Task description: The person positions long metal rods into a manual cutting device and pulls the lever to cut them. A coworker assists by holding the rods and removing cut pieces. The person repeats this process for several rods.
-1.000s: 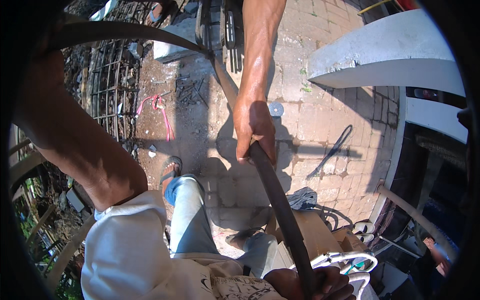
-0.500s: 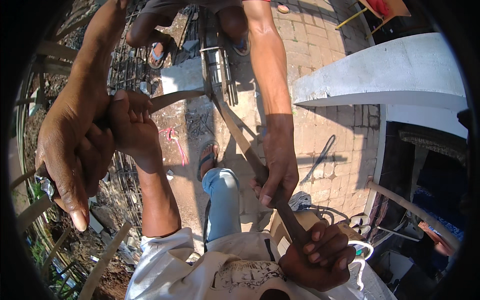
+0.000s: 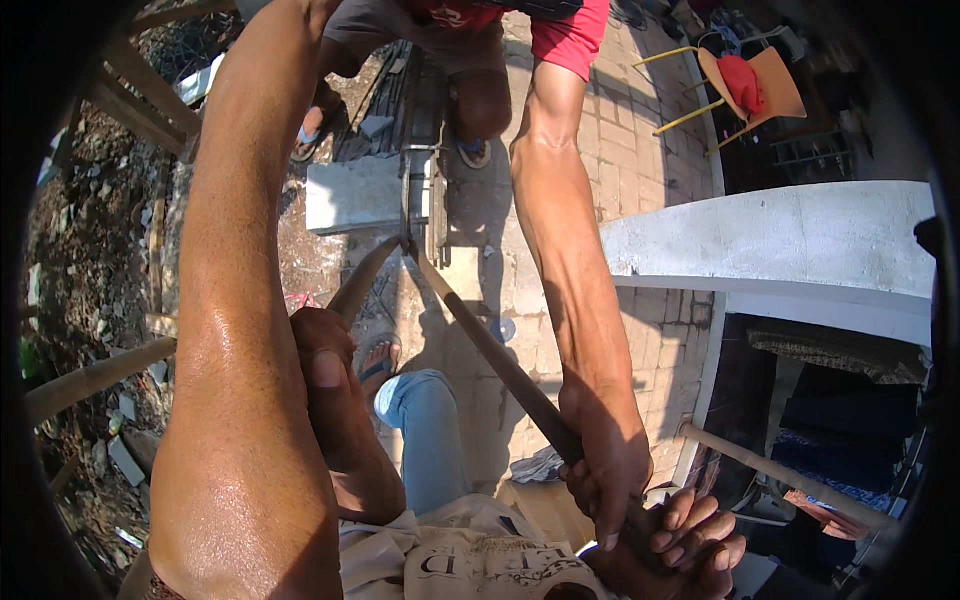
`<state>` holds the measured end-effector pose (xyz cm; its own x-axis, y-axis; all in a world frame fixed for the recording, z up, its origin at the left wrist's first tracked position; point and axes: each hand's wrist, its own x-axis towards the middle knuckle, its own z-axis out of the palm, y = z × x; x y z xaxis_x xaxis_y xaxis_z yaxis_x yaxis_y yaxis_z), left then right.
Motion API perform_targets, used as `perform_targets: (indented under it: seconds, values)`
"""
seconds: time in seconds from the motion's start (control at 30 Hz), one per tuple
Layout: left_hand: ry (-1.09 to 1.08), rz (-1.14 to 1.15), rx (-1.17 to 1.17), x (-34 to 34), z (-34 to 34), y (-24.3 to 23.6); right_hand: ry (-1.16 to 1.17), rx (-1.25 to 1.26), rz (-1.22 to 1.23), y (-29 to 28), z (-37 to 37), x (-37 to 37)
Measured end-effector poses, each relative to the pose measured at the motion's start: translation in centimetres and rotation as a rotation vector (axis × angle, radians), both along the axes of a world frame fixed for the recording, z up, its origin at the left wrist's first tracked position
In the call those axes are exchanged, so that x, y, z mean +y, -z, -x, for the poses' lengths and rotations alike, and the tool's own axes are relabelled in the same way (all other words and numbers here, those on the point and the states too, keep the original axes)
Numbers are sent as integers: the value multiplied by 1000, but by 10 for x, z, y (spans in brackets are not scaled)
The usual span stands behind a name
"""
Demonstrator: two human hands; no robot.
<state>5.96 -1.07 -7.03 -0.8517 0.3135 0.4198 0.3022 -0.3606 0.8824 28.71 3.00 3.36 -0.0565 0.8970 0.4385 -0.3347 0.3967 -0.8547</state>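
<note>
Two long brown bars meet at a joint in the middle of the head view, beside upright steel rods. My left hand [image 3: 332, 385] is closed round the left bar [image 3: 362, 283], partly covered by another person's forearm. At the lower right, my right hand [image 3: 690, 545] has its fingers curled round the end of the longer right bar [image 3: 500, 362]. Just above it, the other person's hand [image 3: 610, 460] grips that same bar. Their other forearm [image 3: 245, 360] crosses the left side; its hand is out of sight.
The person opposite wears a red sleeve [image 3: 570, 40] and sandals. A pale slab [image 3: 355, 195] lies by the steel rods. A white ledge [image 3: 770, 235] juts in at the right, below an orange chair [image 3: 770, 90]. Rubble [image 3: 95, 310] and a wooden pole [image 3: 100, 378] lie left.
The left bar has swung in towards the right one, with my left hand coming nearer. My right hand has shifted right. The other person's left-side hand has dropped from view.
</note>
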Motion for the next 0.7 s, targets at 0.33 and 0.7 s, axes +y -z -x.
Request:
perform_targets:
  seconds: [0.33,0.7]
  values:
    - [89,-47,-259,-14,101,-15,90,-239,98,-85,249,194]
    - [22,-172,-361,-14,61,-2,195,-341,-558,-60,206,159]
